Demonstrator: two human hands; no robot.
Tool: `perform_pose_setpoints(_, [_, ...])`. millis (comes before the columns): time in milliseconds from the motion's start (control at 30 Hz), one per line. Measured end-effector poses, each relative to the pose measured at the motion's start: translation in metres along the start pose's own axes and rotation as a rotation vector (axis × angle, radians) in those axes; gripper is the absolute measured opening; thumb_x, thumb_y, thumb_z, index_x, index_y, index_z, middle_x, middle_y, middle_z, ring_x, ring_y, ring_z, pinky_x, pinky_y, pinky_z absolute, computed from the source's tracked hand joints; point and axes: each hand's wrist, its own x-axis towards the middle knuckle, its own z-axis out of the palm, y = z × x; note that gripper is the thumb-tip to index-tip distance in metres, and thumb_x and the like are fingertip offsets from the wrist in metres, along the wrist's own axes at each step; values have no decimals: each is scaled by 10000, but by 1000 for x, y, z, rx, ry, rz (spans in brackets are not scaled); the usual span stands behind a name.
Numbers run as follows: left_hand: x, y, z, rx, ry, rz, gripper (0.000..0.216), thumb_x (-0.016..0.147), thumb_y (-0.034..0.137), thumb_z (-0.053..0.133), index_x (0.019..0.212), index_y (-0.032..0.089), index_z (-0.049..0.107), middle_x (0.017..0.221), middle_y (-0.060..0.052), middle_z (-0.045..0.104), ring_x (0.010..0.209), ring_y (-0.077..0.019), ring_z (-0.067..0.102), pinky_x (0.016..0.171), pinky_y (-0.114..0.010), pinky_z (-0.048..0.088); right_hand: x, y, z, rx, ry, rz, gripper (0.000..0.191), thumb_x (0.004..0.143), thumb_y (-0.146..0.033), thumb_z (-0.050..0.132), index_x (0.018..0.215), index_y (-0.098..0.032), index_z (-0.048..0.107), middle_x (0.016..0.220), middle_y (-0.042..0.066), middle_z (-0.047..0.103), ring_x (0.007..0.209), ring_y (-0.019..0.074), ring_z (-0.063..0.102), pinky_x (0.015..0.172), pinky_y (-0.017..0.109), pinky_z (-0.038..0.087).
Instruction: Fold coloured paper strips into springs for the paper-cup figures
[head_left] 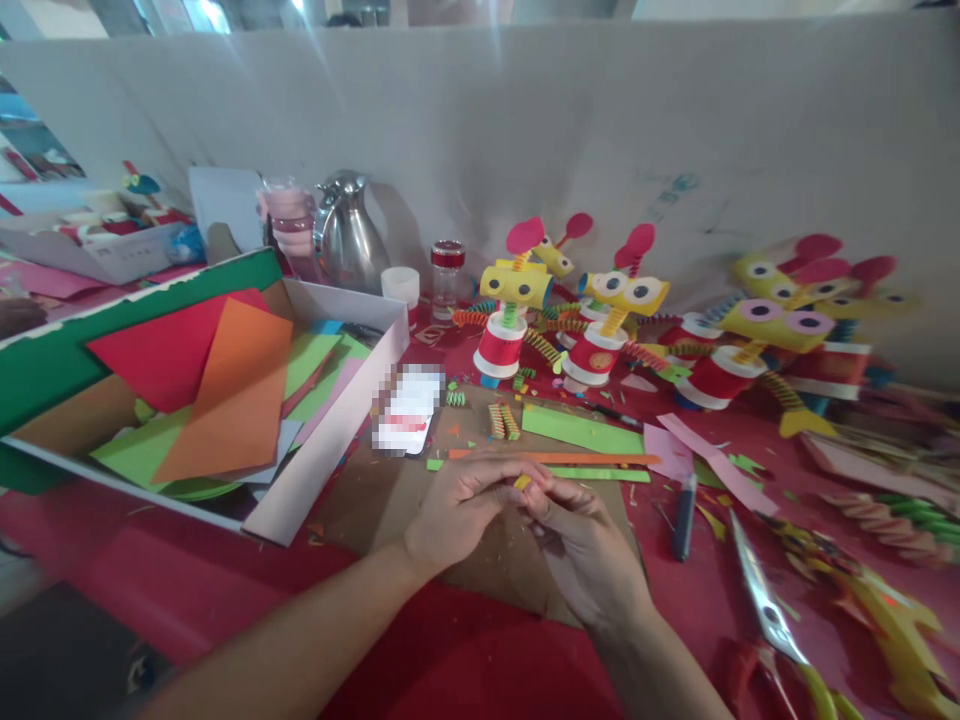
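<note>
My left hand (461,505) and my right hand (589,550) meet over a brown cardboard sheet (375,500) on the red table. Both pinch a small folded yellow paper piece (522,482) between their fingertips. Just beyond the hands lie orange and green paper strips (577,445) and two small folded paper springs (503,421). Behind those stand several paper-cup figures (506,320) with yellow heads, big eyes and pink crests.
A white box (330,430) with coloured paper sheets sits at the left. A steel jug (349,235), a pink cup and a small jar stand at the back. Scissors (772,620) and a dark pen (684,515) lie at the right, among paper scraps.
</note>
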Motion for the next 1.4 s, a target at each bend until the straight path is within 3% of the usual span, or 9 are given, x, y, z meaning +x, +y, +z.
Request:
perform_pose_setpoints(100, [-1, -1, 0, -107, -63, -33, 209, 855, 200, 593, 996, 266, 731, 1060, -37, 713, 996, -193, 626, 933, -365, 450, -2, -2, 0, -15, 19, -93, 156, 553, -291, 877, 636, -232, 759, 651, -18, 614, 609, 96, 494, 558, 222, 396])
perform_pose_setpoints(200, [0, -3, -1, -159, -92, -59, 203, 836, 218, 619, 1004, 259, 727, 1080, -53, 702, 967, -201, 634, 881, -369, 488, -3, -5, -1, -7, -63, 19, 143, 608, -306, 849, 670, -216, 756, 639, -10, 613, 583, 93, 484, 545, 221, 392])
perform_pose_setpoints(300, [1, -4, -3, -107, -18, -43, 164, 813, 196, 644, 938, 244, 740, 1039, -53, 704, 945, -200, 634, 858, -358, 498, -2, -6, 0, -9, -104, 82, 150, 636, -306, 833, 718, -209, 754, 644, -9, 611, 584, 89, 481, 556, 214, 394])
perform_pose_setpoints(500, [1, -2, -1, -121, -61, -24, 202, 816, 158, 632, 959, 247, 742, 1058, -49, 716, 993, -200, 634, 905, -362, 485, -5, -7, 2, -152, -52, -165, 103, 670, -300, 803, 718, -216, 764, 726, 4, 613, 701, 126, 497, 642, 243, 409])
perform_pose_setpoints(667, [0, -3, 0, -146, -58, -29, 221, 796, 151, 657, 976, 252, 738, 1076, -49, 711, 1066, -213, 616, 927, -355, 475, -7, -7, 0, -224, -45, -251, 73, 702, -288, 775, 669, -226, 756, 678, -11, 573, 669, 116, 479, 617, 242, 382])
perform_pose_setpoints(967, [1, -7, 0, -184, 31, -80, 165, 822, 198, 630, 952, 231, 727, 1043, -57, 685, 838, -167, 629, 760, -315, 503, -5, -2, 7, -132, -20, -106, 147, 718, -365, 760, 700, -219, 756, 627, -12, 573, 595, 97, 457, 561, 233, 342])
perform_pose_setpoints(1100, [1, -4, 1, -135, 21, -24, 158, 795, 170, 658, 919, 224, 738, 1015, -59, 699, 939, -192, 620, 873, -341, 469, -5, 0, 8, -129, 57, -167, 175, 632, -351, 817, 604, -202, 730, 567, -27, 527, 550, 88, 404, 526, 229, 325])
perform_pose_setpoints(1233, [2, -8, 1, -131, 0, -83, 219, 828, 183, 624, 1020, 230, 717, 1072, -69, 678, 1041, -202, 591, 946, -359, 433, -5, -1, 10, -18, 76, -79, 157, 620, -337, 819, 691, -218, 747, 639, -12, 607, 587, 105, 468, 570, 234, 381])
perform_pose_setpoints(1400, [2, -16, 0, -222, 49, -63, 194, 814, 207, 645, 992, 250, 712, 1076, -52, 608, 947, -175, 591, 824, -317, 488, -5, -6, 11, -29, 55, -16, 181, 693, -370, 764, 703, -194, 723, 592, -20, 552, 564, 93, 449, 526, 206, 342])
